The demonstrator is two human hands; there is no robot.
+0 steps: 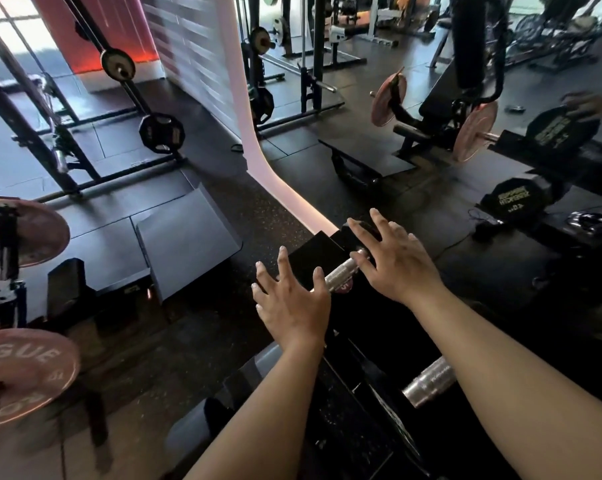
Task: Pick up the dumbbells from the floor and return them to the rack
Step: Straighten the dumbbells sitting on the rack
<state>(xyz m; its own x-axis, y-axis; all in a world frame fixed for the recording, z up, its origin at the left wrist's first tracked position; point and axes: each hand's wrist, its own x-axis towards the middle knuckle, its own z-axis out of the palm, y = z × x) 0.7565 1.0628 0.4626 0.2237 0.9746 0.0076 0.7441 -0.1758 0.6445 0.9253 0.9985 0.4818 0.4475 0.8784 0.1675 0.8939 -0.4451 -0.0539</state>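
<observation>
Both hands out in front, palms down, fingers spread wide, gripping nothing. Left hand [294, 303] just near and left of a knurled silver handle [341, 275], its index finger at the handle's near end. Right hand [394, 261] at the handle's far end, thumb across the metal, fingertips over the black block head beyond it. Handle belongs to a black dumbbell [313, 252] lying at centre, apparently on the rack [368, 427], a dark structure running from near centre toward the far right; whether the dumbbell is fully seated in its cradle: cannot tell. A 2nd knurled handle [427, 386] nearer, right of centre, partly hidden under the right forearm. Further dumbbell ends with pale lettering [510, 200] far right, seemingly in a mirror behind the rack. Speckled black rubber floor [240, 327] left of the rack. Grey wedge platform [185, 244] on the floor, left of the hands. Pink weight plate [26, 372] at near left, blurred, lettered. Plate-loaded machine with pink plates [474, 131] far right of centre.
</observation>
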